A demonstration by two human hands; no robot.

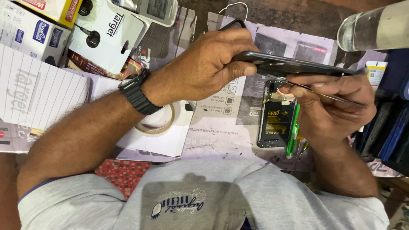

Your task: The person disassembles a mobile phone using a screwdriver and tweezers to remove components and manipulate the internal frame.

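Black phone panel [294, 66] pinched in left fingers [238, 68]; right hand [332, 106] holds tweezers [324, 91].

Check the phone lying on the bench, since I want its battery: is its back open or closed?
Open: the phone lies back-up, battery and circuit board exposed.

Desk [311, 17]: dark brown surface, mostly covered by printed paper sheets [213, 127]. Cardboard boxes [30, 32] stacked at one corner. Red dotted cloth [121, 172] at near edge. Lighting warm, even; no walls or windows in view.
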